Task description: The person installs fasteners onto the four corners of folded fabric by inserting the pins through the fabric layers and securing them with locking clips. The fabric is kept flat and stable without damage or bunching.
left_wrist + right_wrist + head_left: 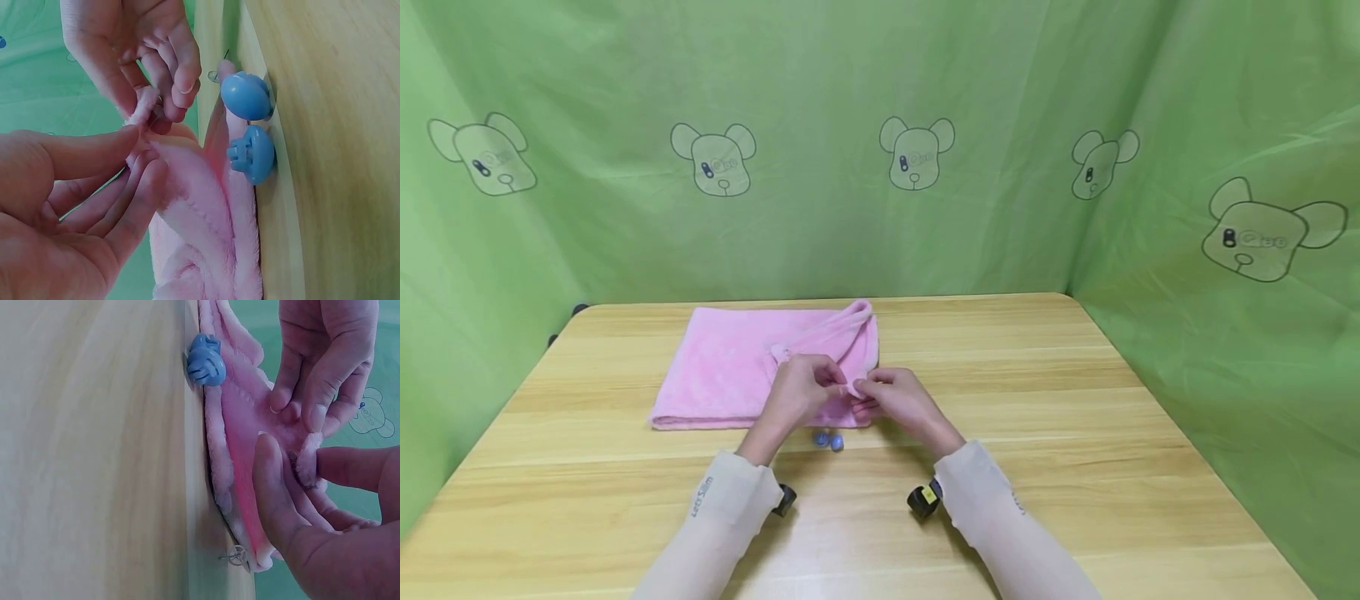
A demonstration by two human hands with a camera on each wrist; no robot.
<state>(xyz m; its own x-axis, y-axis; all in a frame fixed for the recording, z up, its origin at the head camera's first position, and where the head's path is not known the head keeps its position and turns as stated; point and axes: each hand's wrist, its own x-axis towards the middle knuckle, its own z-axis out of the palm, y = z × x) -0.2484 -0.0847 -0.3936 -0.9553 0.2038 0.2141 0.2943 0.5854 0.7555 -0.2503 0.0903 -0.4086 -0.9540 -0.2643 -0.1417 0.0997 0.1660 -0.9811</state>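
Note:
A folded pink plush blanket [722, 367] lies on the table, its right corner lifted and turned back. My left hand [805, 390] pinches the raised edge between thumb and fingers. Right beside it, my right hand [904, 404] pinches the same edge, thumb against the fingers, with the fabric bunched between the two hands. In the left wrist view, two blue plastic clip caps, one with its smooth dome showing [245, 95] and one with its slotted stem showing [253, 153], sit on the table by the blanket. A clear disc with a thin pin [237, 555] lies near the blanket's corner.
The wooden table [1037, 467] reaches out on both sides of the blanket. Green curtains [820, 233] printed with bear heads hang behind it and at both sides. A black wrist camera [922, 500] sits below my right sleeve.

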